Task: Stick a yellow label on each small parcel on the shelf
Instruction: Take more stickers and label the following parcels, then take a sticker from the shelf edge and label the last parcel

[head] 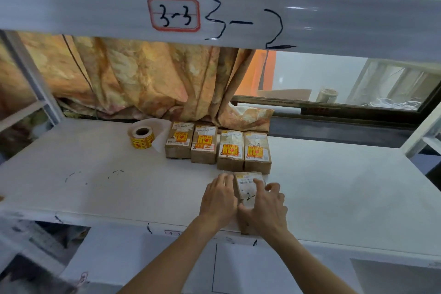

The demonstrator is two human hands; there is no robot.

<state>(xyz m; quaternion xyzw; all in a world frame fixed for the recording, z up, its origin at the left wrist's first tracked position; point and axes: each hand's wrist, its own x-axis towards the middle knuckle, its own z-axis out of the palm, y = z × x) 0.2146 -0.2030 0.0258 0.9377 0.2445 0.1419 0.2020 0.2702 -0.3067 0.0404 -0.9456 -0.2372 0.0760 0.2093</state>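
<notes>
Both hands are on one small parcel (248, 186) lying lengthwise near the front edge of the white shelf (95, 188), right of centre. Left hand (218, 199): fingers nearly straight and close together, laid along the parcel's left side and touching it. Right hand (266, 207): fingers spread and lightly bent, forefinger resting on the parcel's top, the others reaching past its right edge, thumb laid across the near part of the top. Neither hand is closed round the parcel. Between the hands, the parcel's top shows a white printed slip with a barcode and a handwritten "2-". Just beyond it, further back on the shelf, a row of four parcels (204, 150) stands side by side, touching or nearly so; the two on the right sit slightly nearer than the two on the left. Each of the four carries a yellow label (180, 137) with red print on its top. Left of the row, just beside it, a roll of labels (142, 140) lies on the shelf, a loose strip of backing paper curling behind it. Overhead, a white beam (346, 24) bears a red-bordered sticker (173, 14) marked "3-3" and a handwritten "3-2". A patterned orange curtain (143, 79) hangs behind the shelf; a window (334, 79) is at far right.
</notes>
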